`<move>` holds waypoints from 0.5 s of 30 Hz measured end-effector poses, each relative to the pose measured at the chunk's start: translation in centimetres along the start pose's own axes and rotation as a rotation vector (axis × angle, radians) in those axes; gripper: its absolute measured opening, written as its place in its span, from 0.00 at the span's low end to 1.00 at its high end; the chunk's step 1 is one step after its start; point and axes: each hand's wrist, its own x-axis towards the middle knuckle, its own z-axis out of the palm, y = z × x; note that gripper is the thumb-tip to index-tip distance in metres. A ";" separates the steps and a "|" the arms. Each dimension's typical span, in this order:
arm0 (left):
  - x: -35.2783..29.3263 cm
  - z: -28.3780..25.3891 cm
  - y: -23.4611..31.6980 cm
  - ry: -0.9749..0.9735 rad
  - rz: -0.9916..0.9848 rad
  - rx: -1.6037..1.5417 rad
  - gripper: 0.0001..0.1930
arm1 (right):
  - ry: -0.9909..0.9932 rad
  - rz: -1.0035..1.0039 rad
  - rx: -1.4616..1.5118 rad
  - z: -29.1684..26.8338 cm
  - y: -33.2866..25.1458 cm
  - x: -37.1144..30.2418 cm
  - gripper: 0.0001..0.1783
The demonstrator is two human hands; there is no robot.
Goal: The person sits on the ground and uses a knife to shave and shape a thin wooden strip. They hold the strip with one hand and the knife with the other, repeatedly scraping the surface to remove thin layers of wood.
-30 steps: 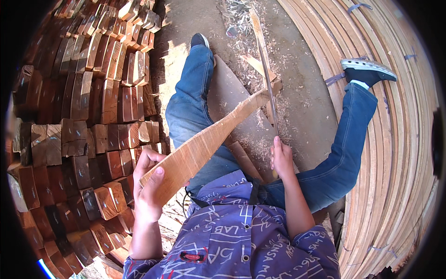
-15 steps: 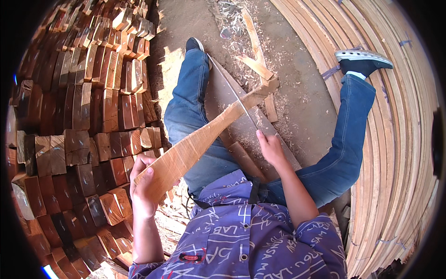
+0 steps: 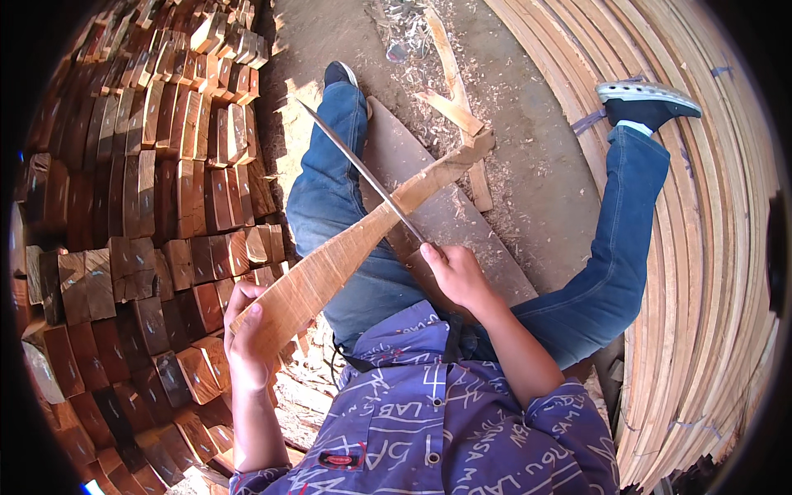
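My left hand (image 3: 250, 337) is closed around the wide near end of a curved, tapering wooden piece (image 3: 318, 276), thumb on top. The piece slants over my left thigh, its narrow end away from me to the right. My right hand (image 3: 459, 279) is closed on the near end of a long, thin metal blade (image 3: 356, 171), whose handle the fingers hide. The blade lies across the middle of the wooden piece, its pointed tip out over my left lower leg. Whether it cuts or only touches the wood I cannot tell.
Stacked wood blocks (image 3: 169, 194) rise on the left. Long bent strips of wood (image 3: 701, 247) are piled on the right beneath my right foot. A flat grey-brown board (image 3: 487, 235) lies between my legs. Wood offcuts (image 3: 450, 70) and shavings litter the ground (image 3: 540, 136) beyond.
My right hand has moved left and slightly nearer. The blade has swung with it, from the wooden piece's narrow part toward its middle, tip now farther left. The wooden piece has hardly shifted.
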 end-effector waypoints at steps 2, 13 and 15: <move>0.0 -0.5 -0.3 -0.020 -0.012 0.025 0.19 | 0.016 -0.057 0.089 0.5 -1.7 -1.1 0.30; -0.4 -1.7 -1.9 0.000 -0.027 0.037 0.16 | -0.041 0.102 -0.150 0.6 -1.3 -1.7 0.32; -0.5 -1.5 -1.8 -0.020 -0.008 0.072 0.15 | -0.083 0.097 -0.122 0.5 -2.8 -2.1 0.33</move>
